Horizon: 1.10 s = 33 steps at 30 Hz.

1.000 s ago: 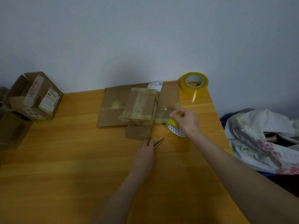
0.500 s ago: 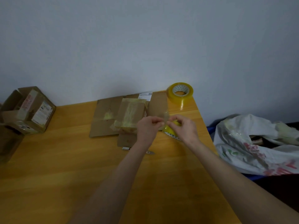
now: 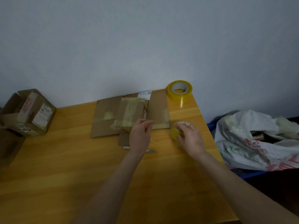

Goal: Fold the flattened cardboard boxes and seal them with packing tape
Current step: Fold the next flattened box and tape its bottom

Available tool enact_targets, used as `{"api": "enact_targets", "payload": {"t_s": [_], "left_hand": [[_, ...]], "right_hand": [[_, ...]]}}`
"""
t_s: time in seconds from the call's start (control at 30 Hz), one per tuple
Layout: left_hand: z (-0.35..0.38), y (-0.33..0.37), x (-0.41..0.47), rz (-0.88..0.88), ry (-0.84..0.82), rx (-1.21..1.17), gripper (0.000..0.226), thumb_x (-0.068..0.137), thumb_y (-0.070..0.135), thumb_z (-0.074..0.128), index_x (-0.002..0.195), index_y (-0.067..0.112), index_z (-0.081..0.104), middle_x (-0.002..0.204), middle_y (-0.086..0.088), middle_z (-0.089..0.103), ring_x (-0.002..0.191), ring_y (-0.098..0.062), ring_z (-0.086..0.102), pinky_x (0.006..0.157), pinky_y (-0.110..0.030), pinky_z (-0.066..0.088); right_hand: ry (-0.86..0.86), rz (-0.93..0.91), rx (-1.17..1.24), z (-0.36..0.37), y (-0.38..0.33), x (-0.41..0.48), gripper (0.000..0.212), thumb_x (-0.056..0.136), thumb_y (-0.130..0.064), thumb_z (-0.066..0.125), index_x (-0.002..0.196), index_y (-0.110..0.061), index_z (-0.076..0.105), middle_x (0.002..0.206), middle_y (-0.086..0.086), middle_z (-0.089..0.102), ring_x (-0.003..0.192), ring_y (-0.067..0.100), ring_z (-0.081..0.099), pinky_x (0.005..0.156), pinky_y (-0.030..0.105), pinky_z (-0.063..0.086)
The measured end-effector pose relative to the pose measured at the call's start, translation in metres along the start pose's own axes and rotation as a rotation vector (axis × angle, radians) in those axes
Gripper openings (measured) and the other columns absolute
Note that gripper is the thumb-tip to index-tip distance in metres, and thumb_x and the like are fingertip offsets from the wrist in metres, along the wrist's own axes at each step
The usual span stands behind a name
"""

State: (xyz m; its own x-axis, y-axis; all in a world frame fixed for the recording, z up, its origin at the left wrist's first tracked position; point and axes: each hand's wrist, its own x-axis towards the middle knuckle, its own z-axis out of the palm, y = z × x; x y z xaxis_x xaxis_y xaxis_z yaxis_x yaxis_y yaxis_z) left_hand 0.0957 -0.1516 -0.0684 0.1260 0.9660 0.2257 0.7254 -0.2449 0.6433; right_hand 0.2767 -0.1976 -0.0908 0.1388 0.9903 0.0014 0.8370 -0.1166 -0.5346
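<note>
Flattened brown cardboard [image 3: 105, 120] lies at the table's far edge, with a smaller taped cardboard piece [image 3: 131, 113] on top of it. My left hand [image 3: 140, 137] hovers over its near edge, thumb and fingers pinched together, seemingly on a clear tape end that is too blurred to make out. Just to the right, my right hand [image 3: 191, 139] grips a small yellow tape roll [image 3: 175, 135] close to the table. A larger yellow tape roll [image 3: 178, 92] lies flat at the far right corner.
A small metal blade tool [image 3: 150, 150] lies on the wooden table [image 3: 64, 175] under my left wrist. Folded cardboard boxes [image 3: 30, 112] stand at the far left. A white plastic bag [image 3: 258, 143] sits beyond the table's right edge. A wall runs behind.
My left hand left the blade tool and met my right hand at the small roll. The hands have now drawn apart, the right lowering the roll toward the table.
</note>
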Motion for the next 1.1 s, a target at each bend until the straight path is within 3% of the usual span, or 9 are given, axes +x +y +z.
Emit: {"api": "enact_targets", "payload": {"t_s": [0.1, 0.27, 0.47, 0.57, 0.77, 0.87, 0.93, 1.0, 1.1], "left_hand": [[-0.010, -0.043, -0.020, 0.040, -0.208, 0.266, 0.019, 0.094, 0.015, 0.055, 0.108, 0.017, 0.069, 0.106, 0.002, 0.061, 0.088, -0.011, 0.056, 0.071, -0.022, 0.046], [-0.010, -0.076, -0.033, 0.023, -0.470, 0.587, 0.024, 0.096, 0.020, 0.048, 0.117, 0.023, 0.058, 0.119, 0.002, 0.053, 0.113, -0.019, 0.046, 0.088, -0.030, 0.038], [0.020, -0.048, -0.048, -0.092, -0.566, 0.497, 0.016, 0.093, 0.025, 0.055, 0.102, 0.014, 0.061, 0.100, -0.004, 0.060, 0.093, -0.024, 0.062, 0.067, -0.033, 0.046], [0.032, -0.026, -0.045, -0.099, -0.503, 0.305, 0.012, 0.093, 0.022, 0.056, 0.099, 0.015, 0.065, 0.098, -0.003, 0.063, 0.090, -0.021, 0.062, 0.067, -0.030, 0.047], [-0.024, -0.059, -0.009, -0.053, 0.229, 0.069, 0.029, 0.092, 0.000, 0.053, 0.118, 0.005, 0.064, 0.114, -0.011, 0.058, 0.108, -0.023, 0.053, 0.093, -0.027, 0.044], [-0.035, -0.083, 0.016, -0.216, 0.133, 0.070, 0.040, 0.099, 0.003, 0.041, 0.138, -0.002, 0.044, 0.143, -0.016, 0.043, 0.135, -0.026, 0.036, 0.112, -0.027, 0.026], [-0.030, -0.092, 0.027, -0.296, 0.000, 0.033, 0.044, 0.102, 0.009, 0.037, 0.144, -0.002, 0.033, 0.152, -0.014, 0.032, 0.143, -0.025, 0.026, 0.116, -0.029, 0.018], [-0.026, -0.102, 0.031, -0.317, -0.037, -0.002, 0.046, 0.102, 0.012, 0.038, 0.145, -0.002, 0.032, 0.151, -0.016, 0.035, 0.140, -0.028, 0.031, 0.116, -0.035, 0.023], [-0.028, -0.113, 0.031, -0.331, -0.046, -0.031, 0.048, 0.101, 0.014, 0.042, 0.146, 0.000, 0.031, 0.146, -0.016, 0.043, 0.134, -0.027, 0.041, 0.111, -0.034, 0.032]], "right_hand": [[-0.167, -0.018, -0.255, 0.015, 0.002, -0.007, 0.029, 0.099, -0.030, 0.049, 0.127, -0.027, 0.051, 0.122, -0.001, 0.062, 0.122, 0.024, 0.043, 0.098, 0.036, 0.035], [-0.047, 0.023, -0.156, 0.030, -0.012, 0.002, 0.028, 0.096, -0.040, 0.052, 0.117, -0.024, 0.062, 0.117, 0.001, 0.058, 0.115, 0.023, 0.047, 0.098, 0.037, 0.039], [0.160, 0.124, 0.042, 0.022, -0.021, 0.014, 0.019, 0.095, -0.019, 0.055, 0.110, -0.018, 0.066, 0.103, 0.005, 0.059, 0.103, 0.023, 0.050, 0.080, 0.031, 0.042], [0.184, 0.096, 0.065, 0.019, -0.033, 0.023, 0.019, 0.095, -0.017, 0.054, 0.110, -0.015, 0.065, 0.104, 0.005, 0.058, 0.104, 0.023, 0.050, 0.079, 0.032, 0.043], [0.104, -0.050, 0.169, 0.047, -0.090, 0.026, 0.036, 0.096, -0.017, 0.052, 0.132, -0.012, 0.054, 0.124, 0.005, 0.058, 0.112, 0.023, 0.056, 0.091, 0.036, 0.047], [-0.056, -0.045, 0.164, 0.073, -0.122, 0.023, 0.056, 0.101, -0.028, 0.043, 0.152, -0.014, 0.024, 0.156, 0.001, 0.028, 0.135, 0.018, 0.040, 0.103, 0.032, 0.040], [-0.146, 0.026, 0.167, 0.087, -0.133, 0.025, 0.063, 0.103, -0.033, 0.039, 0.154, -0.013, 0.009, 0.162, 0.000, 0.005, 0.136, 0.021, 0.039, 0.103, 0.032, 0.042], [-0.147, 0.071, 0.216, 0.096, -0.133, 0.029, 0.060, 0.103, -0.030, 0.037, 0.154, -0.011, 0.010, 0.162, 0.004, 0.005, 0.134, 0.026, 0.042, 0.104, 0.035, 0.040], [-0.088, 0.046, 0.271, 0.098, -0.122, 0.036, 0.051, 0.103, -0.016, 0.035, 0.152, -0.012, 0.021, 0.157, 0.008, 0.027, 0.129, 0.029, 0.048, 0.104, 0.035, 0.039]]}}
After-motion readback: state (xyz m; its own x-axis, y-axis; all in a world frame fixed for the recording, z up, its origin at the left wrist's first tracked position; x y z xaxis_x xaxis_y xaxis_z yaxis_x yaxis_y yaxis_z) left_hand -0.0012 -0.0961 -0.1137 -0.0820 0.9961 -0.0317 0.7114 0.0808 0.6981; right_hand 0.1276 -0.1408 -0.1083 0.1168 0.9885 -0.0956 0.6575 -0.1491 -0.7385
